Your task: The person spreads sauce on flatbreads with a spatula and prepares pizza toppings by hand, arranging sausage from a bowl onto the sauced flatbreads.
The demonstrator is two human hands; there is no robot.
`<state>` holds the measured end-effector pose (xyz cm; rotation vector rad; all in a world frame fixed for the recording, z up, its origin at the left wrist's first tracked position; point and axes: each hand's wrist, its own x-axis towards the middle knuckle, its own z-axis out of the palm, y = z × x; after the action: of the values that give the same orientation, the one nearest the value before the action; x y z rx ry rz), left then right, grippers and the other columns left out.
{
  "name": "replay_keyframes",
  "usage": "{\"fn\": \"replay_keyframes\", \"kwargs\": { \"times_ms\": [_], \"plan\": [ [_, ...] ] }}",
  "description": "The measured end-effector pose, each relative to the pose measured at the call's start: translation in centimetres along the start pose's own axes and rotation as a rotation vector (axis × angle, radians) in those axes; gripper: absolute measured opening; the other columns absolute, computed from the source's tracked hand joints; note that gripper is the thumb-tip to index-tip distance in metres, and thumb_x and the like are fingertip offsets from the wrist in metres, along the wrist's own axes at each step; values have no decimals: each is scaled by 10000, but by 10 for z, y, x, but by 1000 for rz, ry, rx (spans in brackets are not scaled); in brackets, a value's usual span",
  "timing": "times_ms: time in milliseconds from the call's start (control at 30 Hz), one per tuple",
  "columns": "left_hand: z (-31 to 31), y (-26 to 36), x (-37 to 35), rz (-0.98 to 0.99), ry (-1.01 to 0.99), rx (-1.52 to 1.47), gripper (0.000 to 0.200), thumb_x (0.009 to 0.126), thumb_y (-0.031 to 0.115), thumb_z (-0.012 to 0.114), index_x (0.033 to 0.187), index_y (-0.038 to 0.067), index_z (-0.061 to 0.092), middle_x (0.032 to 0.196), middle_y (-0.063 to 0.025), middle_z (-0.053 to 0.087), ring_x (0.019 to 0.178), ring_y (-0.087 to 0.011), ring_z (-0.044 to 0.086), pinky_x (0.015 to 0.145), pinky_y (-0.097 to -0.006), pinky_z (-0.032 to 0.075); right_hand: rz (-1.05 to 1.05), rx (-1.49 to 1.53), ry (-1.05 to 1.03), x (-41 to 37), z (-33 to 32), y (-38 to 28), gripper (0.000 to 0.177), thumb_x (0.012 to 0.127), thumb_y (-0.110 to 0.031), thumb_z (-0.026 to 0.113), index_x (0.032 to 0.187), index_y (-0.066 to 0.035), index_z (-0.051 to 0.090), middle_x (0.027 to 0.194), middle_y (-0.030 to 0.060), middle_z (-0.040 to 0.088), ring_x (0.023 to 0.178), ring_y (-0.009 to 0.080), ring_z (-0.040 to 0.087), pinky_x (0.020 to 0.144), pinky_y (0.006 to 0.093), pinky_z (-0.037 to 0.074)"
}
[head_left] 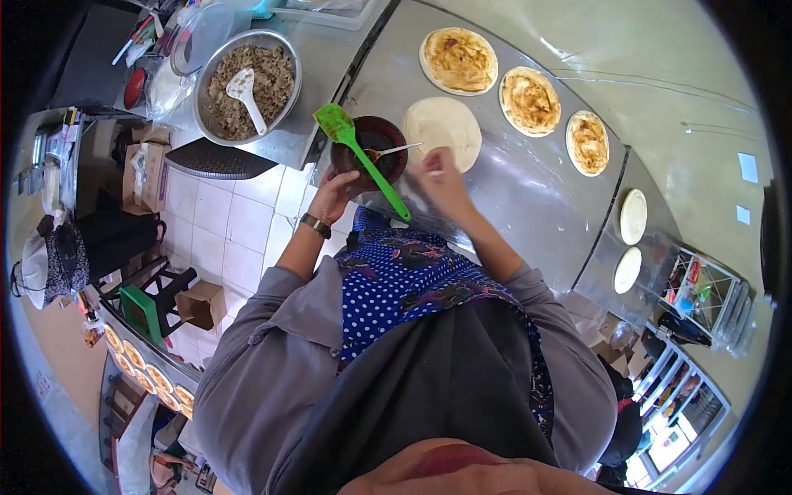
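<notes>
My left hand (334,194) grips the rim and side of a dark bowl (360,176) with brown sauce inside. A spoon (400,148) leans in the bowl, its handle pointing right. Across the bowl lies a green spatula (375,172), its sauce-smeared blade over the far left rim and its handle toward me. My right hand (441,171) hovers just beyond the spoon handle, apart from it, over the near edge of a plain flat dough round (450,128). Its fingers are loosely bent and a bit blurred, with nothing visible in them.
Several sauce-covered dough rounds (459,61) lie along the far side of the metal table (520,206). Two plain rounds (633,216) sit further right. At left stands a metal bowl (289,99) of crumbly filling with a white scoop (245,97). More rounds (140,367) rest on another table at lower left.
</notes>
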<state>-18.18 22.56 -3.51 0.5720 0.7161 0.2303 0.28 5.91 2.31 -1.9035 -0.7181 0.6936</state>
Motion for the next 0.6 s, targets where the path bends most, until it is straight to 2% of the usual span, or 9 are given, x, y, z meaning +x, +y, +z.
{"fn": "replay_keyframes", "kwargs": {
  "times_ms": [67, 167, 200, 233, 300, 400, 433, 500, 600],
  "plan": [
    [5, -2, 4, -5, 6, 5, 470, 819, 72, 635, 1261, 106, 480, 1209, -58, 559, 1112, -227, 540, 944, -447, 437, 109, 133, -170, -11, 28, 0, 559, 754, -359, 751, 1023, -36, 383, 919, 140, 517, 822, 235, 540, 741, 345, 451],
    [6, -3, 10, 19, -26, -27, 536, 778, 57, 685, 1262, 122, 464, 1175, -61, 571, 1082, -233, 554, 879, -439, 464, 29, 41, -158, -16, 53, 16, 595, 749, -387, 749, 1035, -46, 353, 895, 130, 491, 793, 224, 525, 732, 353, 445],
    [0, -6, 14, -8, -18, -16, 539, 781, 64, 685, 1267, 127, 460, 1178, -65, 573, 1088, -232, 551, 889, -441, 456, 110, 22, -174, -19, 50, 5, 532, 769, -367, 722, 1028, -45, 386, 885, 133, 493, 799, 272, 543, 715, 393, 441],
    [-1, -5, 13, -5, -16, -20, 539, 781, 64, 685, 1267, 127, 460, 1178, -65, 573, 1088, -232, 551, 889, -441, 456, 109, 19, -178, -21, 43, -11, 532, 769, -367, 722, 1028, -45, 386, 885, 133, 493, 799, 272, 543, 715, 393, 441],
    [2, -3, 11, -40, -26, -60, 537, 792, 90, 690, 1273, 134, 455, 1198, -65, 561, 1110, -233, 539, 900, -443, 448, -240, -471, -32, -23, 28, -39, 423, 795, -317, 681, 1018, -43, 449, 917, 159, 511, 834, 360, 553, 713, 448, 437],
    [7, 2, 6, -71, -92, -141, 527, 812, 123, 686, 1281, 136, 444, 1222, -62, 545, 1132, -232, 526, 916, -457, 440, -325, -610, 14, -23, 22, -52, 307, 818, -268, 636, 988, -47, 507, 969, 164, 519, 874, 403, 554, 718, 474, 452],
    [10, 3, 4, -71, -94, -143, 527, 812, 123, 686, 1281, 136, 444, 1222, -62, 545, 1132, -232, 526, 916, -457, 440, -325, -613, 15, -26, 26, -48, 307, 818, -268, 636, 988, -47, 507, 969, 164, 519, 874, 403, 554, 718, 474, 452],
    [16, 3, 1, -45, -86, -137, 510, 845, 163, 664, 1294, 131, 424, 1242, -62, 532, 1150, -234, 516, 922, -470, 441, -132, -454, -70, -31, 36, -39, 293, 833, -266, 613, 1023, -56, 537, 947, 140, 508, 843, 354, 573, 684, 459, 477],
    [10, -6, 4, -42, -115, -151, 383, 902, 211, 590, 1254, 111, 476, 1199, -68, 566, 1093, -225, 554, 917, -438, 462, -269, -444, -139, -35, 47, -37, 333, 826, -269, 616, 1081, -65, 551, 939, 124, 503, 832, 330, 582, 648, 451, 489]
  ]
}}
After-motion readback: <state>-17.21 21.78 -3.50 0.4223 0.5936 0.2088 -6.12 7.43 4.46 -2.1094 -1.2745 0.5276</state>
